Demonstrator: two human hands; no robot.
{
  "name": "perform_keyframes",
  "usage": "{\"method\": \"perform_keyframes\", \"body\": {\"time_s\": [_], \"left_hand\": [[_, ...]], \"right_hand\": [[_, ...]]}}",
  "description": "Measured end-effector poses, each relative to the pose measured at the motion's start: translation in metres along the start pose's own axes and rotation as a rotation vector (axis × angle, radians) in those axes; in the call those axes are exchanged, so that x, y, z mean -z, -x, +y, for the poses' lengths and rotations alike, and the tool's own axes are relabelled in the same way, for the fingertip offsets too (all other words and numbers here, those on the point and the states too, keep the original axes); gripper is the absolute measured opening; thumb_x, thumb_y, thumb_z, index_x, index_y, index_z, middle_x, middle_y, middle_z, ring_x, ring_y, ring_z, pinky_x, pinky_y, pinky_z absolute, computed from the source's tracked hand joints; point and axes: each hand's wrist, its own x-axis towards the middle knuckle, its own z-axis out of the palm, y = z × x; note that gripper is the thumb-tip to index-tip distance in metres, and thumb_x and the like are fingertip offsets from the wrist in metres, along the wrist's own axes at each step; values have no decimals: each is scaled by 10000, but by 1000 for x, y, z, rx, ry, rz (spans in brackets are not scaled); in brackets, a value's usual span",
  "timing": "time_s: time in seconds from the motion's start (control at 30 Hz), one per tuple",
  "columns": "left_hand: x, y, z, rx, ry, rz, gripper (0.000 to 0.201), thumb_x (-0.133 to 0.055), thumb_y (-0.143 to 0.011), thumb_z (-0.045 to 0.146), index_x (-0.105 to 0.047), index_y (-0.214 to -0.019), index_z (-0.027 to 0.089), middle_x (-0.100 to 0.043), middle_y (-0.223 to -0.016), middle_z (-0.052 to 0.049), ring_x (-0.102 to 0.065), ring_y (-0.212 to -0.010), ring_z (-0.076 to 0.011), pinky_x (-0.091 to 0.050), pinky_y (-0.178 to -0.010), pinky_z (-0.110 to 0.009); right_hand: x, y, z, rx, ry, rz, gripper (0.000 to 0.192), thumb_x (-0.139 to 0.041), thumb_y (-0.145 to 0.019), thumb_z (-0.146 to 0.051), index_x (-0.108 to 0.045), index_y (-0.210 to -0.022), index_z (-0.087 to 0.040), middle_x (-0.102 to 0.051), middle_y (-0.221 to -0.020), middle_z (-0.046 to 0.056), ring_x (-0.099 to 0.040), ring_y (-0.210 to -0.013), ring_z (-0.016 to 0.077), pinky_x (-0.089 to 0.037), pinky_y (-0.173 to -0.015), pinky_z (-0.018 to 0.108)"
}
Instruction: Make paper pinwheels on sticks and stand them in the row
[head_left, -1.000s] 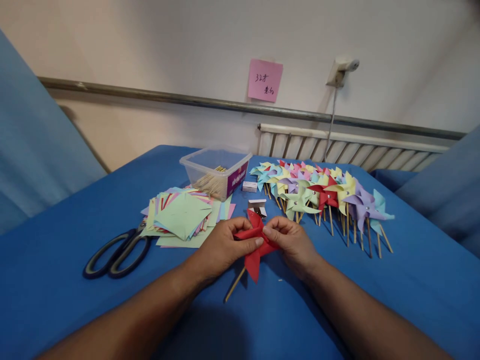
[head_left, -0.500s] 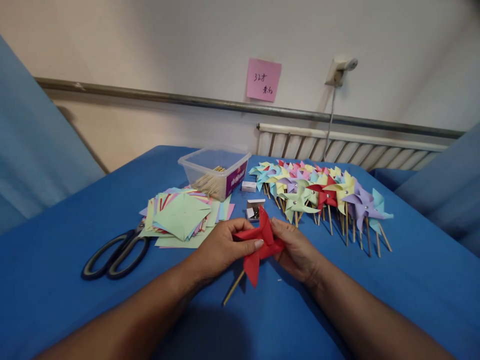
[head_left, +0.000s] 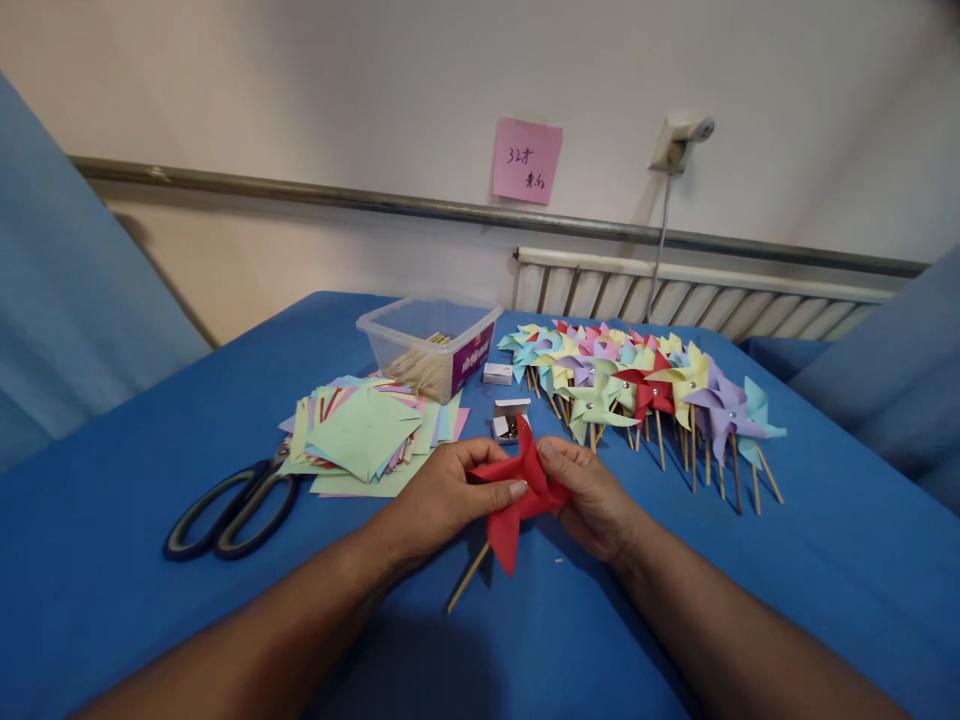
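Note:
A red paper pinwheel (head_left: 506,535) is held between my two hands above the blue cloth. Its wooden stick (head_left: 468,577) slants down to the lower left. My left hand (head_left: 448,492) is closed on it, with the thumb pressed near the centre of the blades. On the other side, my right hand (head_left: 590,492) pinches a right-hand blade between thumb and fingers. Just beyond the pinwheel stands a small opened box (head_left: 504,427) with metal pins inside. Whether a pin is in the pinwheel's centre, under my thumb, I cannot tell.
Scissors (head_left: 232,508) lie at the left beside stacked coloured paper squares (head_left: 365,432). Behind is a clear plastic tub (head_left: 382,340) of sticks, with a small closed box (head_left: 497,374) near it. Many finished pinwheels (head_left: 596,400) lie at the right. A wall rail (head_left: 420,204) runs behind.
My right thumb has shifted slightly on the red blade. The pinwheel and my left hand have stayed almost in place.

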Motion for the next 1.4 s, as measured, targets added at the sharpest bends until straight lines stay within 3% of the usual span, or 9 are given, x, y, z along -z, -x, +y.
{"method": "perform_keyframes", "body": {"time_s": [0.77,0.97,1.07,1.2,1.4], "left_hand": [[-1,0,-1,-7,-41,-14,228,-738,-644,315,-584,-692,153,-532,-586,44,-455,-541,-84,-358,-510,-201],[1,-4,-4,-33,41,126,244,-744,-648,330,-577,-690,156,-568,-622,35,-487,-564,-94,-375,-543,-213],[4,-8,-7,-64,105,238,243,-729,-682,349,-611,-772,156,-621,-711,7,-544,-635,-118,-417,-613,-238],[6,-11,-10,-91,143,344,258,-734,-682,358,-633,-805,154,-645,-740,-6,-555,-641,-124,-425,-625,-247],[6,-12,-16,-92,147,323,263,-740,-679,366,-633,-799,158,-648,-731,-8,-574,-665,-139,-425,-628,-251]], "right_hand": [[3,-2,1,63,105,33,282,-747,-724,-364,-578,-640,-155,-560,-545,-50,-441,-470,49,-328,-481,169],[3,-7,2,52,32,163,381,-644,-771,-529,-651,-775,-148,-632,-656,4,-539,-556,88,-396,-525,199],[1,-6,2,-34,16,108,481,-582,-770,-617,-654,-832,-146,-664,-716,37,-538,-516,91,-356,-452,199],[-5,-2,7,-78,182,-35,367,-724,-706,-477,-620,-839,-152,-631,-627,-8,-461,-420,50,-264,-389,173],[-16,0,16,-90,252,-95,362,-828,-585,-343,-577,-754,-143,-577,-615,-46,-431,-432,31,-300,-402,167]]}}
